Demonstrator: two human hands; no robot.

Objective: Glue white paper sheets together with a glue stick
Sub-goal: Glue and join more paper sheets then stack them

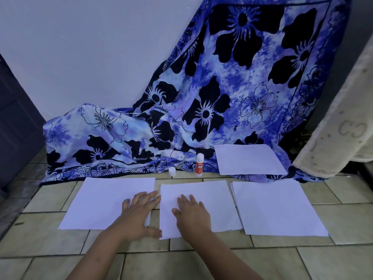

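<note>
Fingers (150, 197) straight and holding nothing, my left hand (139, 216) is pressing the left paper sheet (101, 203), my right hand (191, 217) the middle sheet (214, 199). Glue stick (199, 165) is standing beyond them.

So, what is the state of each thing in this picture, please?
left hand: open, flat on the left sheet, thumb by the middle sheet
right hand: open, flat on the middle sheet
right sheets: flat on the floor, untouched, apparently stacked
far sheet: lying on the blue cloth
glue stick: upright, apparently uncapped
white cap: standing apart, left of the stick
</note>
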